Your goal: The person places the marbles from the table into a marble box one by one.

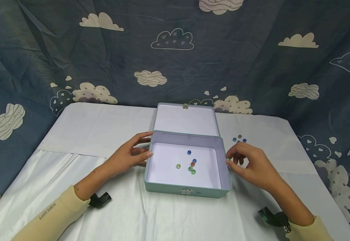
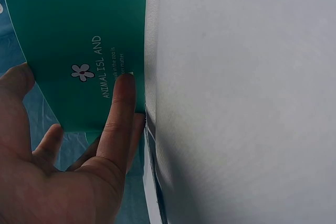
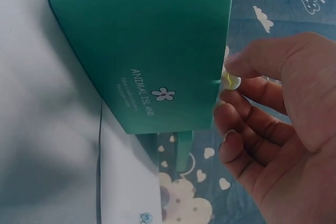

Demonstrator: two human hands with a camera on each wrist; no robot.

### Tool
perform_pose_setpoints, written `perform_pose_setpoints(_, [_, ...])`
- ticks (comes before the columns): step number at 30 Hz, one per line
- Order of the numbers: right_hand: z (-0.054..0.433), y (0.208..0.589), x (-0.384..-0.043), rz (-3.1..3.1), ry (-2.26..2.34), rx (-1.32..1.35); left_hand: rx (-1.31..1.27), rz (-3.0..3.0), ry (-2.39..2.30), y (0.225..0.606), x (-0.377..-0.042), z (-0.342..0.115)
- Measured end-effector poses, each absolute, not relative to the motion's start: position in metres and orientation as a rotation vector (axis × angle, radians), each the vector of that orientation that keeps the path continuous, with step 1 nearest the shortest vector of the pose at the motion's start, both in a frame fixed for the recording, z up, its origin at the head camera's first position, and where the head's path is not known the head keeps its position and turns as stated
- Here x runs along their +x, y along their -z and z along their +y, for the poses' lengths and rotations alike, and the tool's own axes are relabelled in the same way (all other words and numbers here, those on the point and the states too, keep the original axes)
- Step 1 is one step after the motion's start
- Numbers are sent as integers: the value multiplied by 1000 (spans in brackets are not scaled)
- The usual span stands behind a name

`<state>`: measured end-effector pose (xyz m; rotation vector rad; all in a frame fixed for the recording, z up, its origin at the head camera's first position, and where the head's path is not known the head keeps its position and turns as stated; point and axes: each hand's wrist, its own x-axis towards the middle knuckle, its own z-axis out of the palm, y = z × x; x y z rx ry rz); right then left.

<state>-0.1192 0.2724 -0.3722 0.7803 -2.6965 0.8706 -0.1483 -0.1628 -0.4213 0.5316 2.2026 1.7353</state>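
A green metal box (image 1: 169, 188) lies with its lid (image 1: 185, 118) folded back. Inside it are several glass marbles: two blue ones, an orange one (image 1: 192, 164), and several green ones, one of them (image 1: 178, 166) apart to the left. My right hand (image 1: 253, 164) pinches a clear marble with a yellow swirl (image 3: 231, 81) between thumb and finger, right at the box's right rim. My left hand (image 1: 126, 155) touches the left side, its fingers extended along the outer wall (image 2: 58, 30) and the thumb at the rim.
Beyond my right hand, several loose marbles (image 1: 239, 136) lie on the white tablecloth (image 1: 120, 214), partly hidden by that hand. A dark curtain (image 1: 175, 67) with cloud prints hangs behind the table. Metal clasps sit on the box's front (image 1: 187, 191) and the lid's edge.
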Motion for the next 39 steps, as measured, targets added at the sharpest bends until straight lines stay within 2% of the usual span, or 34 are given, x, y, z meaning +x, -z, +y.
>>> perform_pose_setpoints(39, [272, 375, -121, -2701, -864, 776, 518, 2206, -1733, 419, -148, -163])
